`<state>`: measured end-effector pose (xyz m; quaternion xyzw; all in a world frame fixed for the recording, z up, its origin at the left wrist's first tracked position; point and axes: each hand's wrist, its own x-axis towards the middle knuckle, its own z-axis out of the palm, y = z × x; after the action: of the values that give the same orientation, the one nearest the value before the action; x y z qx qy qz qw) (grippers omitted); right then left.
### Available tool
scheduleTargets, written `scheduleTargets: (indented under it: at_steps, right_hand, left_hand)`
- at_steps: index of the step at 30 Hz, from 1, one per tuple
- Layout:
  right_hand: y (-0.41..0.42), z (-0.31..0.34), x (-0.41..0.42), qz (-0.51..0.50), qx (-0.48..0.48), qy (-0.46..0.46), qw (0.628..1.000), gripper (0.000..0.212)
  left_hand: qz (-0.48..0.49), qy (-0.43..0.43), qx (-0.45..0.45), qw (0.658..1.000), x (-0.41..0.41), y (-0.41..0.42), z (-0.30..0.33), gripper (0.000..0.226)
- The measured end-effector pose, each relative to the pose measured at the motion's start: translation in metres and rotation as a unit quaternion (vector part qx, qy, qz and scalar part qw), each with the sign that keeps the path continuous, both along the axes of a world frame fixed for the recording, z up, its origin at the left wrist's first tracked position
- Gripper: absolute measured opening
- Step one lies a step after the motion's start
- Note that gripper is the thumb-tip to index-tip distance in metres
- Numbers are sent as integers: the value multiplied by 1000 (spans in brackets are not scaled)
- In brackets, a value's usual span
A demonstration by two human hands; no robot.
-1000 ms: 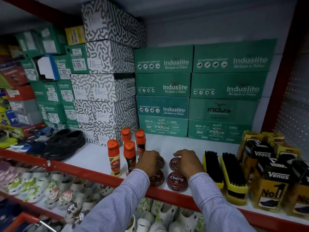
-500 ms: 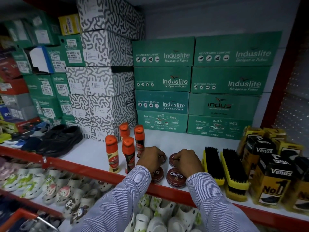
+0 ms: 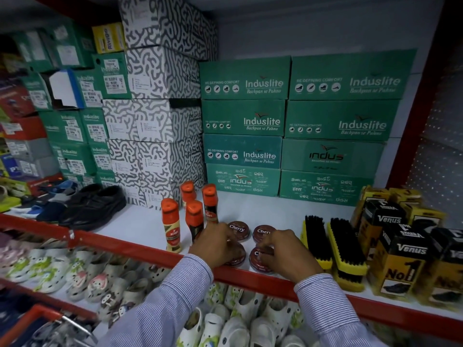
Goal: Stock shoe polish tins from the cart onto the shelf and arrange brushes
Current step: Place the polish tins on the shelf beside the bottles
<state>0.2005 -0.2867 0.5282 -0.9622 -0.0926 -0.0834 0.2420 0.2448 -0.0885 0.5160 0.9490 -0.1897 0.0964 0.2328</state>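
Four round, flat shoe polish tins [image 3: 239,230] lie lid-up in a two-by-two block at the front of the white shelf [image 3: 263,209], just behind its red edge [image 3: 125,242]. Their lids are dark reddish brown with white "Cherry" lettering that reads toward the viewer. The left hand [image 3: 215,242] covers the front-left tin, fingers curled down over it; the right hand [image 3: 285,254] has its fingers closed on the rim of the front-right tin [image 3: 261,261]. At 3 o'clock from the tins, two yellow-backed brushes [image 3: 347,246] lie side by side, black bristles up, long axes running front to back. At 10 o'clock, four orange-capped bottles [image 3: 171,226] stand upright.
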Motion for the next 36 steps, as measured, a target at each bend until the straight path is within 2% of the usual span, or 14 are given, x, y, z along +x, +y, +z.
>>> scheduleTargets:
  at_steps: [3, 8, 13, 23, 36]
  right_hand:
    - [8, -2, -10, 13, -4, 26, 1000, 23]
    - [9, 0, -13, 8, -6, 27, 1000, 20]
    - [8, 1, -15, 7, 4, 25, 1000, 20]
    - [10, 0, -17, 5, 6, 15, 1000, 19]
    - [10, 1, -20, -2, 8, -10, 1000, 18]
  left_hand:
    - [-8, 37, 1, 999, -9, 0, -3, 26]
    - [3, 30, -15, 999, -10, -2, -4, 23]
    - [-13, -14, -28, 999, -12, -6, -8, 17]
    - [-5, 2, -55, 998, -16, -6, -8, 19]
    - [-1, -10, -21, 1000, -24, -5, -2, 17]
